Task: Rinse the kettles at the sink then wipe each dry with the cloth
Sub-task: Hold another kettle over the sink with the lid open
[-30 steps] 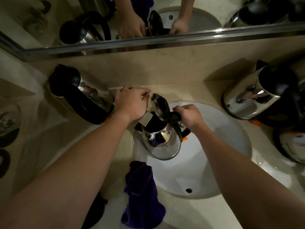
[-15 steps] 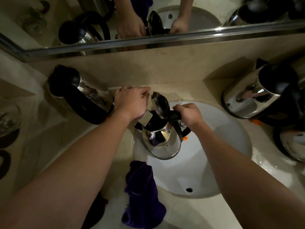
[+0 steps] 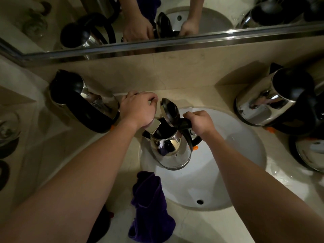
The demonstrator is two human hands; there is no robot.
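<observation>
A steel kettle [image 3: 170, 151] with a black handle hangs over the left part of the white sink [image 3: 236, 155], its black lid [image 3: 170, 111] flipped open. My right hand [image 3: 199, 122] grips the kettle's handle. My left hand [image 3: 138, 109] curls over the tap at the sink's back edge, and the square chrome spout [image 3: 154, 127] pokes out below it above the kettle's mouth. I cannot make out any water flow. A purple cloth [image 3: 150, 207] lies crumpled on the counter by the sink's front left rim.
A second kettle [image 3: 82, 100] stands on the counter to the left, a third [image 3: 268, 100] to the right, and part of another [image 3: 310, 153] at the right edge. A glass [image 3: 8, 128] sits far left. A mirror [image 3: 210, 14] runs along the back wall.
</observation>
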